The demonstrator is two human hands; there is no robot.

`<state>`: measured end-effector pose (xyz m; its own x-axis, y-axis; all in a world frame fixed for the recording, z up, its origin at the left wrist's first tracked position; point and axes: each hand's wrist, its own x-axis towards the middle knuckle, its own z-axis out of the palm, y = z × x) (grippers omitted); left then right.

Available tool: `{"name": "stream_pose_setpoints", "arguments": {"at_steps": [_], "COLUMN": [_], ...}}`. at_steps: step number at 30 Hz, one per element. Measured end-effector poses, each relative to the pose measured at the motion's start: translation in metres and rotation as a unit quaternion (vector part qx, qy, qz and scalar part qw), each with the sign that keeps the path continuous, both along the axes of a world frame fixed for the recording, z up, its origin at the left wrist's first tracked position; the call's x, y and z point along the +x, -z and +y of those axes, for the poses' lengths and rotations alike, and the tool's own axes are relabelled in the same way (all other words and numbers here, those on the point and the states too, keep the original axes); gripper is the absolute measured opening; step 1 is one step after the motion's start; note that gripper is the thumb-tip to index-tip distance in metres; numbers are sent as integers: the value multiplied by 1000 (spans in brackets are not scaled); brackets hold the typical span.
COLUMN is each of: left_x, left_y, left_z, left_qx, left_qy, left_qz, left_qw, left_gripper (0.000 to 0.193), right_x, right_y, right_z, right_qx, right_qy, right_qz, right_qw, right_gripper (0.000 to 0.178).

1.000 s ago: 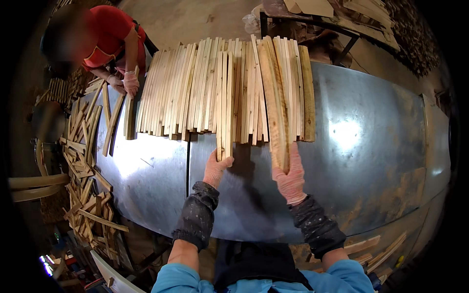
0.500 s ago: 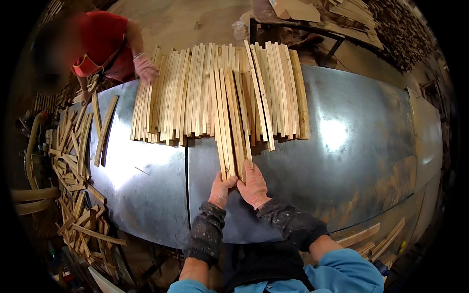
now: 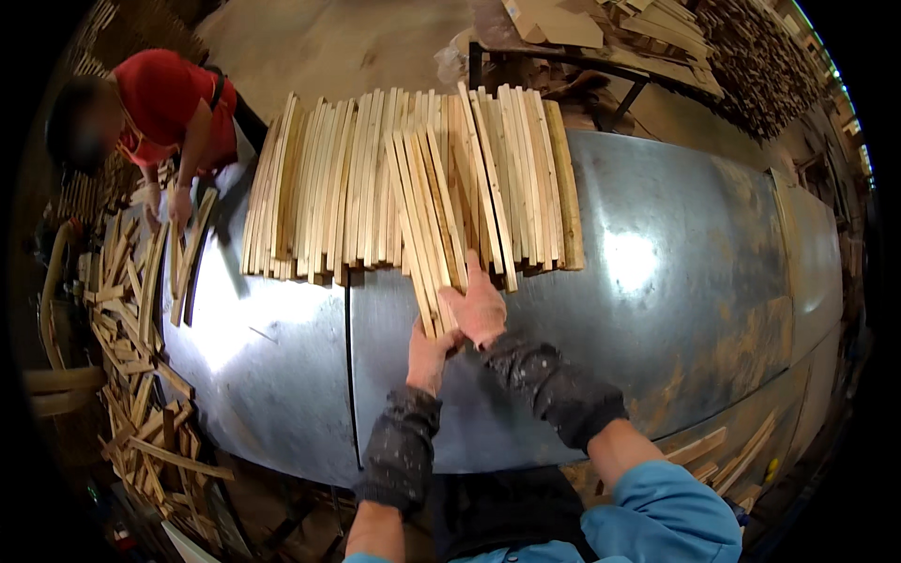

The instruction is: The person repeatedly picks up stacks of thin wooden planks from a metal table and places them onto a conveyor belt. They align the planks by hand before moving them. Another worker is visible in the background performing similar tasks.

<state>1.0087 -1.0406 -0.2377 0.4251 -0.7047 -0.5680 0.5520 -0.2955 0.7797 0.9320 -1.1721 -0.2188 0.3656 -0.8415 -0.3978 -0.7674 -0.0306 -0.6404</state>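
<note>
A small bundle of long, pale wooden strips (image 3: pixel 424 225) lies over a wide row of similar strips (image 3: pixel 324 188), its near ends sticking out toward me. My gloved left hand (image 3: pixel 429 357) is closed around the near end from below and the left. Along the bundle's right side rests my gloved right hand (image 3: pixel 481 310), its thumb over the top and a finger stretched forward along the edge; it grips the strips. Just right of the bundle, one loose strip (image 3: pixel 488 178) lies at a slant on the row.
The metal table (image 3: pixel 554 375) carries the row. At the far left a co-worker in red (image 3: pixel 174 103) handles strips above a heap of wood offcuts (image 3: pixel 131 328). Behind the table stands a bench (image 3: pixel 563 52) with boards. More wood pieces (image 3: pixel 741 455) lie at the lower right.
The bundle's far end has swung left, and its strips sit closer together. My right hand has moved forward along its side. The co-worker's hands have left the row for strips at the left.
</note>
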Motion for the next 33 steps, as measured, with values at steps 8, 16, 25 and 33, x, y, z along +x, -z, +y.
{"name": "stream_pose_setpoints", "arguments": {"at_steps": [8,16,25,33], "left_x": [12,42,57,-9], "left_y": [18,24,27,-38], "left_z": [-9,-3,-50,57], "left_qx": [88,48,24,-42], "left_qy": [-12,62,64,126], "left_qz": [70,63,-59,-82], "left_qw": [994,995,996,988], "left_gripper": [71,67,63,62], "right_x": [-10,-32,-8,-84], "right_y": [-7,29,45,-37], "right_z": [-65,-51,-17,104], "right_qx": [-243,67,68,78], "right_qy": [-55,25,108,172], "right_qz": [104,-26,-55,-199], "right_qw": [963,997,990,962], "right_gripper": [116,76,88,57]}}
